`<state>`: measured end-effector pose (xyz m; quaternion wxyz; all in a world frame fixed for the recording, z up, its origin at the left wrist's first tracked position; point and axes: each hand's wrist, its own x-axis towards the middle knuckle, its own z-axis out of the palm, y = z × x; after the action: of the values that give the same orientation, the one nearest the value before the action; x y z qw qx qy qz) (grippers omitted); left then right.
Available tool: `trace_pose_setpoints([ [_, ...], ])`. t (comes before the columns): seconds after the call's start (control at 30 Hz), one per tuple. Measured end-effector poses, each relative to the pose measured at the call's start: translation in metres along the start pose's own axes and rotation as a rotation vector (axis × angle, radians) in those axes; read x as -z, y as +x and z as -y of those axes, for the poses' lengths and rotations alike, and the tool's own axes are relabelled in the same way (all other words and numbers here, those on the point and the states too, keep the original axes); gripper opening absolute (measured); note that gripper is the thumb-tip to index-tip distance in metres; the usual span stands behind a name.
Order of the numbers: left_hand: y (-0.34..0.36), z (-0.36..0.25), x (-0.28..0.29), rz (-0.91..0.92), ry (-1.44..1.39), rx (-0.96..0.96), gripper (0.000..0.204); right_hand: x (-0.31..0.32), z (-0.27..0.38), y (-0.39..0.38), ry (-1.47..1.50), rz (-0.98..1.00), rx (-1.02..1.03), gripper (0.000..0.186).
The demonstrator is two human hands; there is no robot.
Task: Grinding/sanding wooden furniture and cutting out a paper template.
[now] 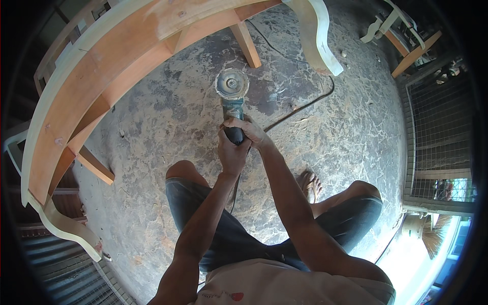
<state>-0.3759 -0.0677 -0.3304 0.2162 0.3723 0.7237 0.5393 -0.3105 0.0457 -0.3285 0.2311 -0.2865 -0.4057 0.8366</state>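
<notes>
Both my hands are wrapped round an angle grinder [233, 108], held out in front of me above the floor. Its round disc [232, 84] faces up and points away from me. My left hand [232, 152] grips the dark rear end of the body. Higher up, my right hand [249, 130] closes on the body from the right side, its thumb across the top. Beyond and to the left curves a wooden furniture frame [129, 61] with pale edges and curved legs. The disc is apart from the frame.
A dark power cord [305, 105] runs over the worn concrete floor [345, 137] to the right. One wooden brace [245, 44] juts from the frame near the disc. More wooden furniture parts [406, 43] stand at the far right, beside a wire mesh panel [439, 142].
</notes>
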Motion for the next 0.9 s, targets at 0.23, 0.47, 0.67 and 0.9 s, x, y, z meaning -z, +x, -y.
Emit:
trace_pose_setpoints([
  [0.23, 0.0013, 0.0041, -0.0013, 0.009, -0.003, -0.009, 0.076, 0.0028, -0.0038, 0.0044, 0.0, 0.013, 0.016, 0.058],
  [0.47, 0.0003, 0.0041, -0.0027, -0.008, 0.03, -0.02, 0.07, 0.0017, -0.0042, 0.0008, 0.006, -0.033, 0.025, 0.056],
  [0.67, 0.0001, 0.0022, -0.0014, -0.014, 0.004, -0.03, 0.071, -0.0008, -0.0003, -0.002, -0.01, -0.034, 0.013, 0.051],
  [0.9, 0.0002, 0.0035, -0.0025, -0.01, -0.016, -0.016, 0.074, 0.0021, -0.0019, 0.002, -0.007, -0.053, -0.027, 0.055],
])
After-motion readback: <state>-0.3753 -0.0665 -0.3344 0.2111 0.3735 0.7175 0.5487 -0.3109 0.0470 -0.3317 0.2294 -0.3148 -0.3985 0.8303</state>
